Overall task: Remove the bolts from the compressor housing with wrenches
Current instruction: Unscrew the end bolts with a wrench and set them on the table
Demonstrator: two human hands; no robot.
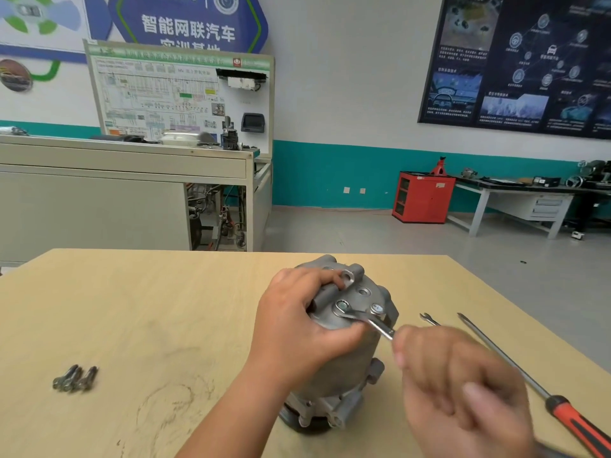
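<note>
A grey metal compressor housing (pixel 344 358) stands upright on the wooden table (pixel 148 309). My left hand (pixel 297 322) grips its upper left side, thumb across the front. A silver wrench (pixel 365 320) has its ring end seated on a bolt (pixel 342 305) on the housing's top face. My right hand (pixel 459 385), blurred, grips the wrench's handle at the lower right. Another bolt (pixel 377 309) sits at the top's right edge. Three removed bolts (pixel 75 378) lie together at the table's left.
A second wrench (pixel 429 319) lies on the table right of the housing, partly hidden by my right hand. A long screwdriver with a red and black handle (pixel 529 381) lies diagonally at the right. Workbenches and a red cabinet (pixel 425 196) stand beyond the table.
</note>
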